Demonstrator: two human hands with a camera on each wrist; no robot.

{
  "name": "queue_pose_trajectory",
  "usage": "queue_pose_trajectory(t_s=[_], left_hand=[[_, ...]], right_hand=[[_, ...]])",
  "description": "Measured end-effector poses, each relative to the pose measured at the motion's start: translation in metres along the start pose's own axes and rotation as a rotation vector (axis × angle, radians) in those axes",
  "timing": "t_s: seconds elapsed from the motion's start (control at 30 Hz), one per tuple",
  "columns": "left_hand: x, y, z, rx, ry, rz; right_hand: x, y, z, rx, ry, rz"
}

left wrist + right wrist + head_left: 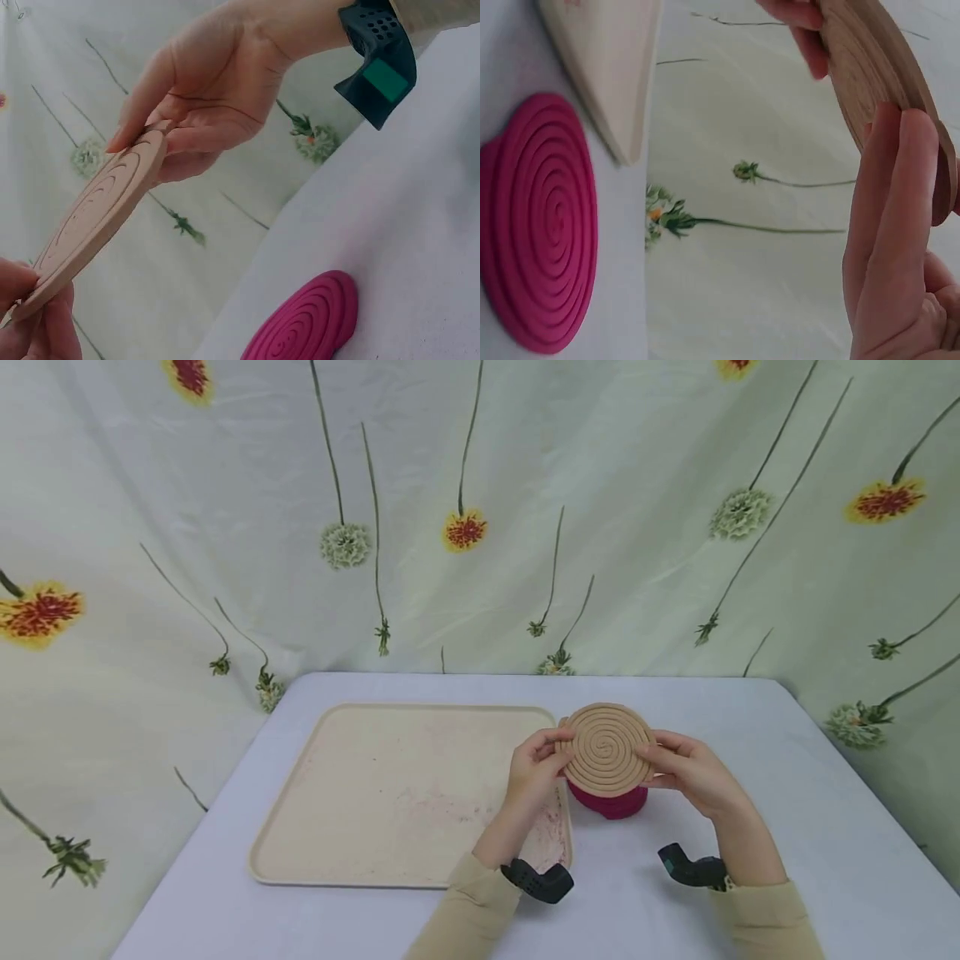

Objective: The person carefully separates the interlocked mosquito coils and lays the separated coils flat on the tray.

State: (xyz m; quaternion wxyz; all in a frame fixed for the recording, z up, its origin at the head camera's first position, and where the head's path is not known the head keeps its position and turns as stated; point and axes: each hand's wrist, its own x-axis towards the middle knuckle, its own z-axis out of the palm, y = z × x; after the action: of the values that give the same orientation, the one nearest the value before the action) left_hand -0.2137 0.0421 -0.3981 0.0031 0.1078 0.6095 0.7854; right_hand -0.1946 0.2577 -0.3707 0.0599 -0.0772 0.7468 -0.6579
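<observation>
Tan spiral disc (603, 750) totally hides the far part of the magenta coil (611, 807) in the head view. Left wrist view chops that coil at the bottom, and the tray (360, 793) gets cropped in the right wrist one.

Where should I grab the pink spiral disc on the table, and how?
Probably best to pinch the pink spiral disc by its outer rim, coming from the right. Its coiled face lies flat, facing up, so the broad top offers little to grip, and the tray sits close on its left.
</observation>
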Motion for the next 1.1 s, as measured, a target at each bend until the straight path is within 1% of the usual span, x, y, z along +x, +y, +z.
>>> queue_pose_trajectory(t_s=[0.07,0.13,0.2,0.27,0.33,0.4,0.47,0.53,0.6,0.67,0.73,0.8,0.87,0.93,1.0,1.03,1.1], left_hand=[[-0.002,0.004,-0.003,0.033,0.01,0.011],[-0.005,0.007,-0.005,0.085,0.029,0.028],[-0.006,0.008,-0.007,0.139,0.048,0.05],[-0.007,0.007,-0.01,0.193,0.07,0.086],[-0.01,0.007,-0.013,0.223,0.077,0.111],[-0.012,0.007,-0.016,0.238,0.067,0.144],[-0.014,0.007,-0.019,0.254,0.041,0.177],[-0.016,0.007,-0.022,0.258,0.014,0.191],[-0.018,0.007,-0.025,0.251,-0.008,0.19],[-0.019,0.008,-0.027,0.252,-0.015,0.176],[-0.019,0.01,-0.027,0.267,-0.009,0.176],[-0.021,0.016,-0.026,0.293,0.006,0.196],[-0.025,0.026,-0.024,0.32,0.014,0.219],[-0.029,0.035,-0.023,0.332,0.015,0.238],[-0.031,0.041,-0.024,0.324,0.01,0.252],[-0.031,0.042,-0.025,0.308,0.004,0.258],[-0.028,0.034,-0.029,0.271,0.003,0.253]], right_hand=[[0.002,-0.007,0.013,-0.073,0.022,-0.016],[0.004,-0.014,0.028,-0.115,0.047,-0.035],[0.006,-0.021,0.043,-0.135,0.072,-0.063],[0.008,-0.027,0.056,-0.123,0.07,-0.11],[0.009,-0.03,0.068,-0.103,0.066,-0.147],[0.01,-0.032,0.077,-0.076,0.065,-0.168],[0.009,-0.032,0.085,-0.061,0.071,-0.17],[0.009,-0.031,0.091,-0.053,0.071,-0.161],[0.008,-0.03,0.096,-0.055,0.067,-0.146],[0.007,-0.03,0.099,-0.057,0.069,-0.14],[0.008,-0.029,0.101,-0.055,0.073,-0.134],[0.008,-0.028,0.103,-0.04,0.091,-0.135],[0.009,-0.027,0.104,-0.027,0.11,-0.151],[0.01,-0.025,0.105,-0.006,0.122,-0.174],[0.01,-0.023,0.106,-0.012,0.142,-0.184],[0.01,-0.021,0.106,-0.015,0.147,-0.188],[0.01,-0.019,0.106,-0.023,0.16,-0.18]])
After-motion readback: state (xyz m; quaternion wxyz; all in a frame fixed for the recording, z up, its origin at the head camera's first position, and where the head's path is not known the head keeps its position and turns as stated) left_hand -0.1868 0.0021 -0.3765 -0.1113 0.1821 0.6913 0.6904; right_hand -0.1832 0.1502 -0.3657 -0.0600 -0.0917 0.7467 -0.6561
